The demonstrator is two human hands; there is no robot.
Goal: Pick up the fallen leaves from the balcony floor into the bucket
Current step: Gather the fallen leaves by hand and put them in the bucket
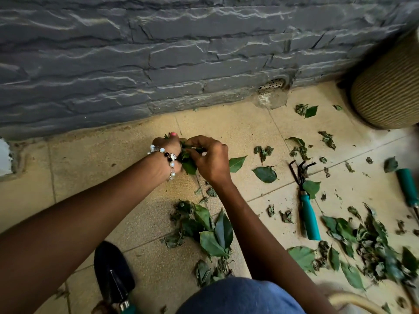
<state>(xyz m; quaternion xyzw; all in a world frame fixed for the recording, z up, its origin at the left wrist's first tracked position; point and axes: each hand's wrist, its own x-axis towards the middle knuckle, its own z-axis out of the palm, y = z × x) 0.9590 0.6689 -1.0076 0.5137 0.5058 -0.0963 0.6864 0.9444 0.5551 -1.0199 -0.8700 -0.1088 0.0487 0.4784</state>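
My left hand (166,150), with a bead bracelet on the wrist, and my right hand (209,159) meet over the tan tiles near the wall, both closed on one bunch of green leaves (188,163). More fallen leaves lie loose on the floor: a pile (208,232) between my forearms, single leaves (265,174) to the right of my hands, and a big heap (374,243) at the lower right. A curved pale rim (353,301) shows at the bottom right corner; whether it is the bucket I cannot tell.
A hand rake (306,205) with a teal handle lies right of my hands. Another teal-handled tool (408,186) lies at the right edge. A black trowel (113,277) rests at the lower left. A ribbed planter (390,91) stands by the grey stone wall (158,53); a drain grate (272,83) sits at the wall's foot.
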